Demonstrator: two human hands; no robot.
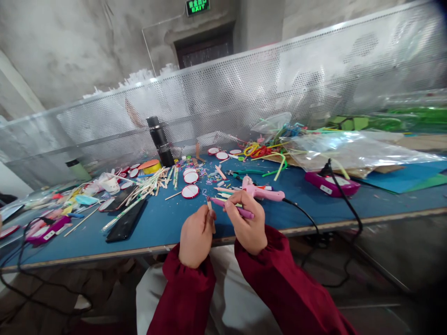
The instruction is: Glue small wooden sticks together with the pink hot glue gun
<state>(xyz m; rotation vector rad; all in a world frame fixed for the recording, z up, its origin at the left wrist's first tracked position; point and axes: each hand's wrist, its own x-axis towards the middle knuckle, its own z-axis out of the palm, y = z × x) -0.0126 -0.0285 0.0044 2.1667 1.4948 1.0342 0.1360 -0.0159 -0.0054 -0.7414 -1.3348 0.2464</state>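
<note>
My left hand (196,236) is closed around a short wooden stick (210,207), held upright above the table's front edge. In my right hand (247,222) is a purple marker (244,212), gripped like a pen. Its tip points left and is at the upper part of the stick; whether it touches, I cannot tell. Just beyond my right hand lies a pink glue gun (267,193) with a black cord. Several pens or thin sticks lie partly hidden behind the hand. A white disc with a red rim (190,191) lies ahead of my left hand.
A black bottle (160,142) stands at the back. To the left are a pile of wooden sticks (157,181), a black phone (126,221) and a purple power strip (49,230). Another purple power strip (331,184) and clear plastic bags (349,149) lie right. A perforated metal screen (223,97) closes the back.
</note>
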